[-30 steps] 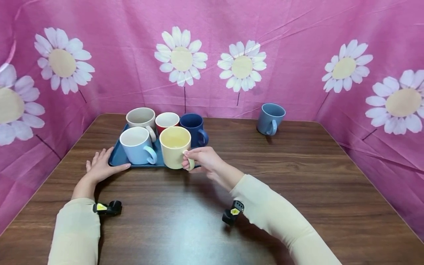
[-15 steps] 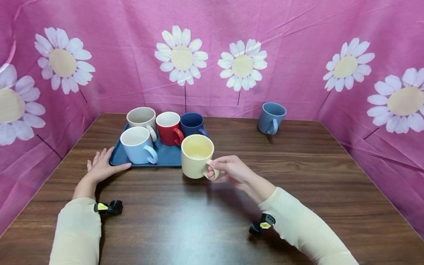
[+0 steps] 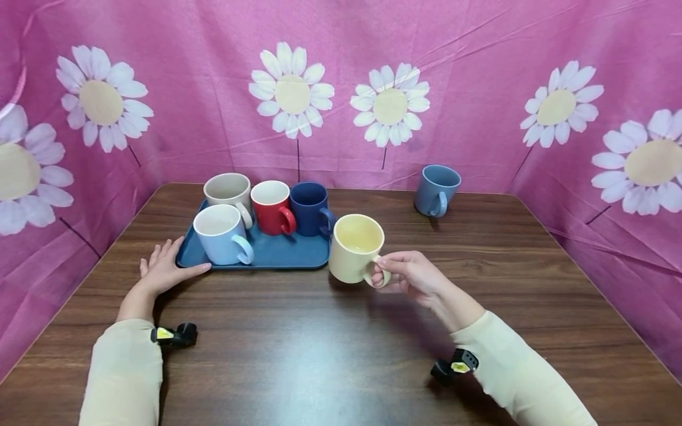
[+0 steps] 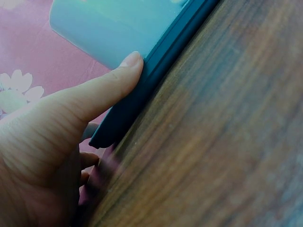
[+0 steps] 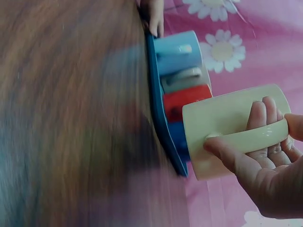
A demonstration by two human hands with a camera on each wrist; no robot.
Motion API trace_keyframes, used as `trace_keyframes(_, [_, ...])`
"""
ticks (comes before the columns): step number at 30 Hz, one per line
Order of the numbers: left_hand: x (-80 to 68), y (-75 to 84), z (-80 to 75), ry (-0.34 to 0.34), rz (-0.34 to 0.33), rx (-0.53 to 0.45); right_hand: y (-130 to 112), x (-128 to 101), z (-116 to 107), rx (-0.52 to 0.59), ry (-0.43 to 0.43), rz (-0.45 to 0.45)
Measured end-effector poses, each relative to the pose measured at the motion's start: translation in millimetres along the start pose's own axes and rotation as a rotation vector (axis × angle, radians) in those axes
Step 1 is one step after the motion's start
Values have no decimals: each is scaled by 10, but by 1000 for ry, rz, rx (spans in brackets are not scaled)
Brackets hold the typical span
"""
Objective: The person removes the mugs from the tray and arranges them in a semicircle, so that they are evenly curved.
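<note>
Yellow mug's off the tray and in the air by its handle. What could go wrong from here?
The right hand holds the yellow mug by its handle alone, so it could tip or slip. It hangs close to the dark blue mug at the blue tray edge; a swing back might knock it. The left hand only rests against the tray, which could slide.

No text, label, brand, number or sign can be read anywhere; only small yellow tags on the wrist-worn cameras point(image 3: 169, 334) are seen, illegible.

bare table point(image 3: 330, 355) in front, tray point(image 3: 277, 251) of mugs left
</note>
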State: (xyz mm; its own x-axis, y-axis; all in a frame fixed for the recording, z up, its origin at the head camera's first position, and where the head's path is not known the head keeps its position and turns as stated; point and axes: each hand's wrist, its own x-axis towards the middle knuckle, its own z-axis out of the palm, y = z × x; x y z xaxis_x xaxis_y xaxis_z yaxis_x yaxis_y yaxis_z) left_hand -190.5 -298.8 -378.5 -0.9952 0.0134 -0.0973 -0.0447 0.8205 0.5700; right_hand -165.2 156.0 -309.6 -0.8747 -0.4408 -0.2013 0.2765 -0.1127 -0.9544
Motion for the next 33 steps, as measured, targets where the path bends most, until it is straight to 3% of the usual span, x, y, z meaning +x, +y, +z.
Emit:
trace_keyframes(13, [10, -11, 20, -2, -4, 17, -138, 51, -448, 33, 88, -36])
trace_keyframes(21, [8, 3, 38, -8, -6, 7, -205, 191, -635, 38, 179, -19])
trace_keyframes(29, [13, -9, 31, -2, -11, 8, -205, 435, -895, 45, 204, -53])
trace_keyframes(33, [11, -12, 22, 1, -12, 9, -268, 497, -900, 17, 278, -42])
